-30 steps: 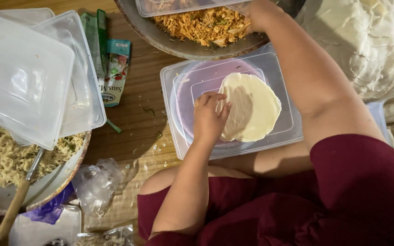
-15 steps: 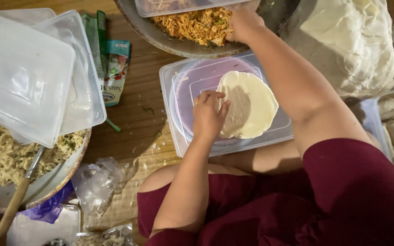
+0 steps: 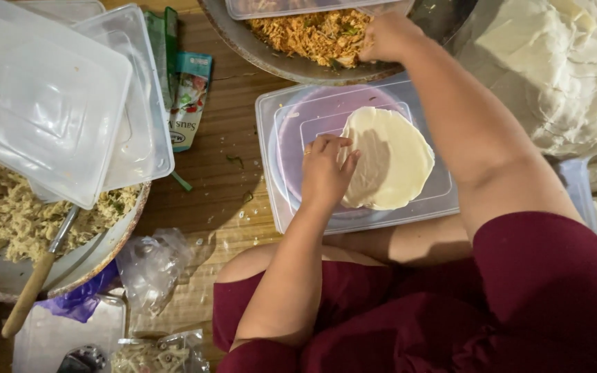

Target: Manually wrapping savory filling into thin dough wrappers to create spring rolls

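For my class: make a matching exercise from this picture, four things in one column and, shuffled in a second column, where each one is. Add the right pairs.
Things
1. left hand
2. right hand
3. round wrapper
4. wooden-handled utensil

Places
A. in the bowl of pale noodles
B. flat on the clear plastic lid
C. in the bowl of orange filling
D. pressing on the wrapper's edge

Pairs: 1-D, 2-C, 3-B, 4-A

At far left, stacked clear lids (image 3: 57,103) overlap a noodle bowl (image 3: 115,238) with a wooden-handled utensil (image 3: 32,287). Green sachets (image 3: 188,100) lie beside them. Crumpled plastic (image 3: 153,266) sits nearer; a dough pile (image 3: 554,69) lies far right.
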